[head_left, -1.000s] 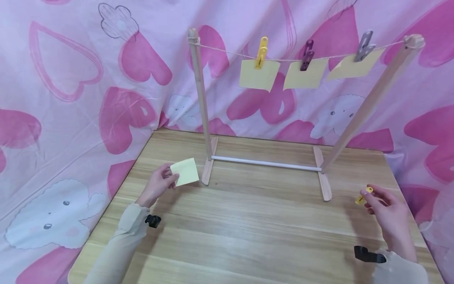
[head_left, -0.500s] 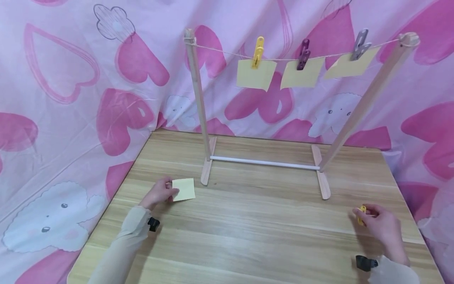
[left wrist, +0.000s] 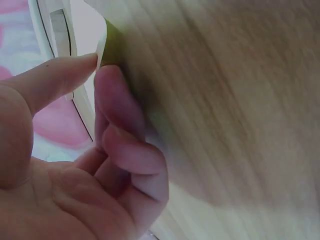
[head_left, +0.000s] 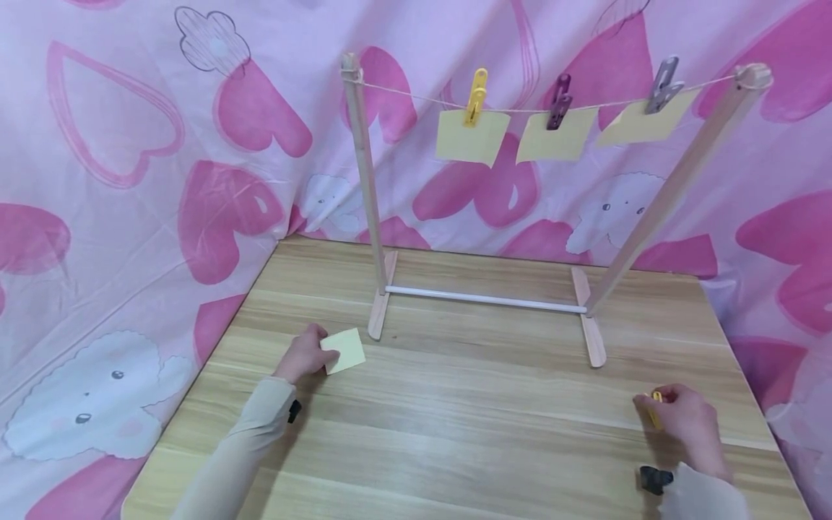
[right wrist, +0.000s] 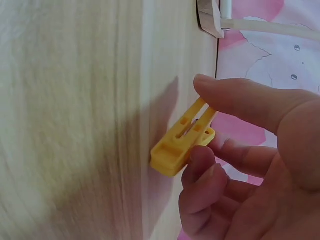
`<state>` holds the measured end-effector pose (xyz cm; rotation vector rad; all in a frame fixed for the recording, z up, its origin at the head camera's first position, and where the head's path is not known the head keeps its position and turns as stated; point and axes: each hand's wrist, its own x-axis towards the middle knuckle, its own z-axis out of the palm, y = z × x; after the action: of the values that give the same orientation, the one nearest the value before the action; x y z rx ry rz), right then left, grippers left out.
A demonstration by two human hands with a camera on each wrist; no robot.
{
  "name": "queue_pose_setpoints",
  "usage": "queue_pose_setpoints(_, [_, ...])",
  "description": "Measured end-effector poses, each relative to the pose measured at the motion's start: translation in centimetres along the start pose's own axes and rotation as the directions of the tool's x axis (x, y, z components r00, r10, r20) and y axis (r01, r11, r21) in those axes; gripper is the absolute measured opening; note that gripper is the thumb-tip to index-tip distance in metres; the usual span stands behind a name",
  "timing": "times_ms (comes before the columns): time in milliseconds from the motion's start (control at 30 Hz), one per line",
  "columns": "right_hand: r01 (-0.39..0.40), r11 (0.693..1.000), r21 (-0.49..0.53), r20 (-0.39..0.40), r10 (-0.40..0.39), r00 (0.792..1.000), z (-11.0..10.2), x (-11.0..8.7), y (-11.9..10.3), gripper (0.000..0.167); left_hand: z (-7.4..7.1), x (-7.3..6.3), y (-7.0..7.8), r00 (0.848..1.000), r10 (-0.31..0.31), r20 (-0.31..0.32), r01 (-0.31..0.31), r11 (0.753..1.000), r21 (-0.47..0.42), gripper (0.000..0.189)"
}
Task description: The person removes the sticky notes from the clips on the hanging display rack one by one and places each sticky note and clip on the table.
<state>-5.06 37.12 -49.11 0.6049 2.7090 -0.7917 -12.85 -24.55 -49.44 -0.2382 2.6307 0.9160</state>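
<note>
My left hand [head_left: 305, 354] pinches a pale yellow sticky note [head_left: 344, 351] by its near-left edge, low over the tabletop left of the rack's foot. In the left wrist view, thumb and index fingertip meet on the note [left wrist: 90, 30] while the other fingers curl inward. On the table's right side, my right hand [head_left: 689, 422] holds a yellow clothespin [right wrist: 182, 137] between thumb and fingers. Its jaw end points away from the palm, close over the wood.
A wooden rack [head_left: 370, 180] stands at the back with a string [head_left: 409, 94] between its posts. Three notes hang there from a yellow clothespin [head_left: 477, 101], a purple one and a grey one. A white rod [head_left: 487, 297] joins the feet. Pink patterned cloth [head_left: 130, 217] surrounds the table [head_left: 455, 419].
The left hand has lowered with the note, then shifted slightly right. The right hand has come down and left with the clothespin, which has turned more upright in the head view.
</note>
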Motion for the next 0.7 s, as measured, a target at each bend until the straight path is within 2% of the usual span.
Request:
queue_pose_setpoints(167, [-0.016, 1.0, 0.0, -0.008, 0.016, 1.0, 0.25, 0.07, -0.13, 0.06, 0.06, -0.22, 0.39, 1.0, -0.012, -0.002, 0.012, 0.998, 0.058, 0.051])
queue_pose_setpoints(400, [0.024, 1.0, -0.01, -0.06, -0.025, 0.998, 0.58, 0.13, 0.0, 0.054, 0.05, -0.5, 0.53, 0.999, -0.034, -0.001, 0.034, 0.997, 0.075, 0.045])
queue_pose_setpoints(700, [0.034, 0.999, -0.012, -0.057, -0.035, 0.998, 0.86, 0.4, 0.24, 0.056, -0.14, -0.66, 0.59, 1.0, -0.024, -0.005, 0.024, 0.989, 0.144, 0.037])
